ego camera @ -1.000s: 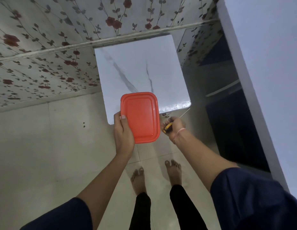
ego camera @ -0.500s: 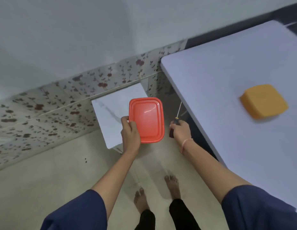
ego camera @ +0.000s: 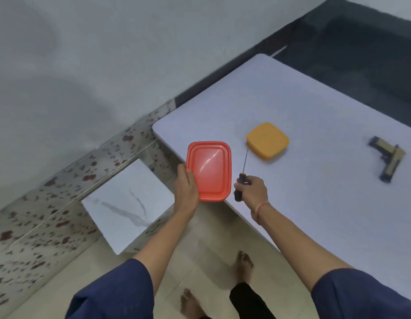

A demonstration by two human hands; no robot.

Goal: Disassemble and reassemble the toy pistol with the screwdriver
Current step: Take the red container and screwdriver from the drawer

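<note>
Both hands full at the surface [ego camera: 303,192] edge, pistol untouched.
I see left hand [ego camera: 186,192] grip closed on the red tray [ego camera: 209,169], right hand [ego camera: 252,192] grip wrapped around the screwdriver [ego camera: 242,178], shaft pointing 12 o'clock, tip blurred. Toy pistol [ego camera: 388,160] lies at 3 o'clock, well apart; detail soft. Yellow container [ego camera: 267,140] sits just past the shaft, contents hidden.

Orange lid [ego camera: 267,140] flat on white table [ego camera: 314,125]; red tray [ego camera: 209,171] at its edge.
</note>
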